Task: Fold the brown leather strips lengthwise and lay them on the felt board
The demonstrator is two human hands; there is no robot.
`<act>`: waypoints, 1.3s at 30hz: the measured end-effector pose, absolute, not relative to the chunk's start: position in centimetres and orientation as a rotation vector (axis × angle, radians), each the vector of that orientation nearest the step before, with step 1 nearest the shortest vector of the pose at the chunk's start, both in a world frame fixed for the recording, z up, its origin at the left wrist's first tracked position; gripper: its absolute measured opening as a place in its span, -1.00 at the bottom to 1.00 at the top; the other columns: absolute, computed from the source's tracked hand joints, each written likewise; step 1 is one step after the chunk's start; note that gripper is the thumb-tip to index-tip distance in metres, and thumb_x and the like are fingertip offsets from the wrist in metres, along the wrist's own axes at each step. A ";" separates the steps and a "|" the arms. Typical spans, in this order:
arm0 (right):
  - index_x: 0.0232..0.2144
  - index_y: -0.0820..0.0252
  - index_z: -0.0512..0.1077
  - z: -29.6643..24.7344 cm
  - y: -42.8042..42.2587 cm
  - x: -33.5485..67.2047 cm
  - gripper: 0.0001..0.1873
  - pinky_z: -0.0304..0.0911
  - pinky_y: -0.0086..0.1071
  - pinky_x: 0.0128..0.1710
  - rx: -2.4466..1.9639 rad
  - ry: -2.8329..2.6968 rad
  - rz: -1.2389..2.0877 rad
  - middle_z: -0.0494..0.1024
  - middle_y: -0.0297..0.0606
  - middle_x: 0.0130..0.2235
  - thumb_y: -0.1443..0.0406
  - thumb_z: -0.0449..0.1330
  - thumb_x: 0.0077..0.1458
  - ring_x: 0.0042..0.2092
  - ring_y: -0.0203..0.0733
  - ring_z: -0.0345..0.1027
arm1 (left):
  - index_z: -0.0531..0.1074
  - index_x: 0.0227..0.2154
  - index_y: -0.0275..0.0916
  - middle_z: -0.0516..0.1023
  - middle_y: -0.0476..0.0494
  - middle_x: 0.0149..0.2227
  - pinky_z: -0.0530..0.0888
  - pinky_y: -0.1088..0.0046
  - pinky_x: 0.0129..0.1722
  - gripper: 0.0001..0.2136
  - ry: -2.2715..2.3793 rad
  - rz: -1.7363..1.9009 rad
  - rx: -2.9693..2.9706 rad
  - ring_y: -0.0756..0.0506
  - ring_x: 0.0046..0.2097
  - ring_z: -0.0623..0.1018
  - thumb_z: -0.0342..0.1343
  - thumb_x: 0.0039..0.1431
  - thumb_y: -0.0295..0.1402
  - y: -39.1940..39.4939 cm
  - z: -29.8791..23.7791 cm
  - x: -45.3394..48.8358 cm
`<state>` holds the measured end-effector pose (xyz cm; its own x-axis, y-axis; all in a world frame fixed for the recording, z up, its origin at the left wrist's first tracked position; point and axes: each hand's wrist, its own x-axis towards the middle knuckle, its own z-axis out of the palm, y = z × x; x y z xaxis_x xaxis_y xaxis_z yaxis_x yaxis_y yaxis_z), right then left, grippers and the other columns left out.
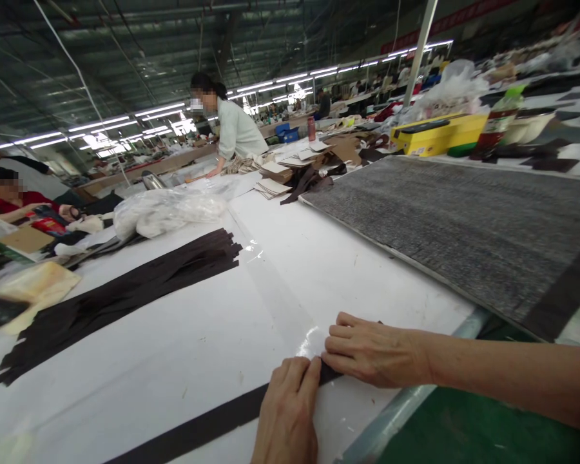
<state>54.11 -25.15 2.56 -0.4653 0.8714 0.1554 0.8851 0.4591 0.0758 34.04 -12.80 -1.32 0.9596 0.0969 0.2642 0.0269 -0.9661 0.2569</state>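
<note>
A long dark brown strip of thin, flat material runs slantwise across the white tabletop near its front edge. My left hand presses down on this strip, its fingers bent and held together over it. Just to the right, my right hand has its fingers curled around the strip's end, with the thumb side hidden. The two hands nearly touch at the fingertips. Farther back on the left lies a stack of similar dark strips, fanned unevenly at both ends.
A grey textured board covers the right side. Beyond it stand a yellow box and a bottle. Clear plastic bags and cardboard pieces lie farther back. A co-worker leans over the far table.
</note>
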 end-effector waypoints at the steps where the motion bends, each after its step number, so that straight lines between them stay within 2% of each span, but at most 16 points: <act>1: -0.27 0.29 0.35 2.5 -25.3 54.2 -0.82 0.00 -0.26 -0.23 -1.577 -2.601 -0.222 0.29 -0.25 -0.36 0.43 -0.05 0.29 -0.31 -0.17 0.11 | 0.27 0.11 -0.34 0.45 -0.24 -0.15 0.47 0.31 -0.15 -0.40 0.104 0.383 2.859 -0.16 -0.15 0.43 -0.16 -0.05 -0.71 -13.1 -1.5 34.3; 6: -0.26 0.31 0.36 2.4 -26.1 54.7 -0.83 0.00 -0.26 -0.25 -1.607 -2.587 -0.211 0.29 -0.25 -0.35 0.44 -0.04 0.28 -0.31 -0.17 0.11 | 0.26 0.12 -0.38 0.42 -0.21 -0.20 0.46 0.31 -0.15 -0.36 0.097 0.360 2.887 -0.17 -0.18 0.39 -0.16 -0.12 -0.74 -13.5 -2.3 34.5; 16: -0.14 0.35 0.36 2.5 -27.1 55.4 -0.77 0.00 -0.22 -0.24 -1.631 -2.604 -0.214 0.31 -0.23 -0.33 0.41 -0.08 0.31 -0.30 -0.15 0.11 | 0.26 0.16 -0.27 0.41 -0.17 -0.20 0.44 0.31 -0.14 -0.33 0.176 0.380 2.980 -0.17 -0.18 0.35 -0.12 -0.08 -0.75 -14.2 -1.9 34.9; 26: -0.15 0.35 0.37 2.9 -28.6 56.3 -0.72 0.02 -0.23 -0.21 -1.686 -2.582 -0.250 0.33 -0.22 -0.34 0.43 -0.14 0.33 -0.31 -0.17 0.12 | 0.22 0.19 0.02 0.39 -0.12 -0.09 0.37 0.36 -0.18 -0.39 0.265 0.277 3.118 -0.18 -0.13 0.33 0.04 0.10 -0.61 -15.2 -0.9 35.8; 33: -0.13 0.34 0.37 3.2 -29.8 57.4 -0.71 0.03 -0.20 -0.17 -1.720 -2.586 -0.255 0.34 -0.21 -0.35 0.43 -0.15 0.33 -0.31 -0.16 0.13 | 0.20 0.20 0.02 0.38 -0.13 -0.13 0.34 0.34 -0.19 -0.45 0.203 0.293 3.174 -0.17 -0.15 0.34 0.04 0.16 -0.53 -15.4 -0.6 36.2; 39: -0.10 0.35 0.37 3.6 -30.8 57.8 -0.68 0.03 -0.20 -0.15 -1.758 -2.598 -0.281 0.35 -0.19 -0.33 0.43 -0.17 0.34 -0.29 -0.15 0.15 | 0.26 0.16 -0.09 0.36 -0.19 -0.03 0.34 0.29 -0.11 -0.48 0.153 0.365 3.162 -0.20 -0.07 0.35 0.00 0.14 -0.57 -15.7 -0.9 36.4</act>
